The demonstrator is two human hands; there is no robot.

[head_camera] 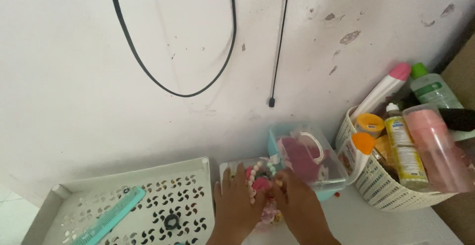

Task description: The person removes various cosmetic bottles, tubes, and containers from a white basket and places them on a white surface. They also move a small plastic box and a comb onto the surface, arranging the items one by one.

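My left hand and my right hand are close together over a small clear box of hair accessories. Between the fingers lie a pink hair tie and a string of pale pink and green beads. The fingers of both hands touch these pieces; which hand holds which is hidden. Just behind stands a teal box with a clear hinged lid and a white handle, with pink things inside.
A pale perforated tray lies at the left with a teal comb and a black ring. A white woven basket of bottles stands at the right. Black cables hang on the wall.
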